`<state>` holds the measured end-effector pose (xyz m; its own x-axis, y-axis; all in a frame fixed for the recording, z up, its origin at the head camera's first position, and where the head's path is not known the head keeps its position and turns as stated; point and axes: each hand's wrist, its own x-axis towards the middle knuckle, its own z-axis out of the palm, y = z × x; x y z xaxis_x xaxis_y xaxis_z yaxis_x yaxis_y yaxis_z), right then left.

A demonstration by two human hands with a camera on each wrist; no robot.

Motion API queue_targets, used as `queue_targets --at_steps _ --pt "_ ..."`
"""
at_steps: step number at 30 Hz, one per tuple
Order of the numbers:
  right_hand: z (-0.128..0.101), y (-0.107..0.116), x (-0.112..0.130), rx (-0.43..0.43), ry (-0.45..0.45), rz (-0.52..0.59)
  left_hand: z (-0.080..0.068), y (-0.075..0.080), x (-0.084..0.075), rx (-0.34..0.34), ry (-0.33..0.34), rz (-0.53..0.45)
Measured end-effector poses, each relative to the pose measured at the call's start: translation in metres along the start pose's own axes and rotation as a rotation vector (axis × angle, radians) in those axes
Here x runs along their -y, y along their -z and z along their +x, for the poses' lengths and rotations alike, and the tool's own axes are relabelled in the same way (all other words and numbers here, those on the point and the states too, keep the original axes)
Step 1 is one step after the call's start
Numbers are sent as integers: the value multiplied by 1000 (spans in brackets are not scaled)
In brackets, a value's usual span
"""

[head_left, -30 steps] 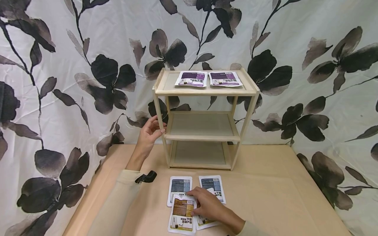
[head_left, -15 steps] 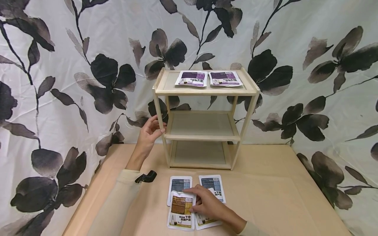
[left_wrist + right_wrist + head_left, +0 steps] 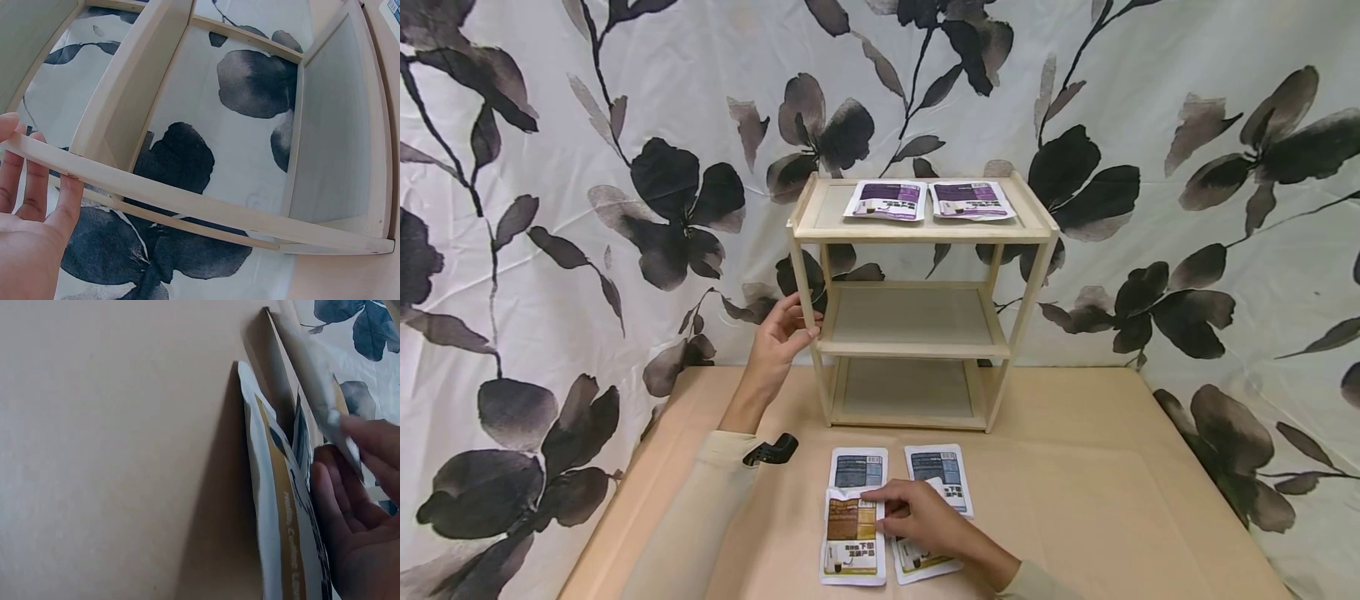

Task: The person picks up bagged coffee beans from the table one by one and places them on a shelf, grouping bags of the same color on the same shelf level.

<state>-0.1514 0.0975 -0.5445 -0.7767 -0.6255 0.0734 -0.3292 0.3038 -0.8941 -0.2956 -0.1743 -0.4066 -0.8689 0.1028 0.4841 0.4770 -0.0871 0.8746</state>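
My right hand (image 3: 921, 521) pinches the right edge of a white pouch with a brown-orange panel (image 3: 853, 533). This pouch overlaps the lower part of a blue-panelled pouch (image 3: 859, 468) in the head view. Under my right hand lies a second yellow-trimmed pouch (image 3: 917, 562), partly hidden; the right wrist view shows "Coffee" printed on this pouch (image 3: 281, 506). Beyond it lies another blue-panelled pouch (image 3: 942, 471). My left hand (image 3: 780, 333) holds the front left post of a three-tier wooden shelf (image 3: 917, 352), thumb in front and fingers behind the post (image 3: 181, 200).
Two purple-panelled pouches, one on the left (image 3: 887, 201) and one on the right (image 3: 972, 201), lie side by side on the shelf's top tier. The shelf stands at the back of a tan-covered table (image 3: 1120, 483), against a floral cloth (image 3: 700, 75).
My right hand has shifted the brown-orange pouch left and slightly away from me, so it now covers more of the left blue-panelled pouch. My left hand has stayed on the shelf post.
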Motion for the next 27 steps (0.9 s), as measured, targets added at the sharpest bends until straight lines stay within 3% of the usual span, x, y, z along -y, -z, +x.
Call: queue_targets --at_steps 12,18,27 --pt "4 -18 -2 -175 -86 57 -1 1 2 2 12 10" --pt "4 -20 0 -134 -126 150 -1 1 3 3 9 13" --pt "2 -23 2 -88 -85 114 -1 1 1 2 8 10"
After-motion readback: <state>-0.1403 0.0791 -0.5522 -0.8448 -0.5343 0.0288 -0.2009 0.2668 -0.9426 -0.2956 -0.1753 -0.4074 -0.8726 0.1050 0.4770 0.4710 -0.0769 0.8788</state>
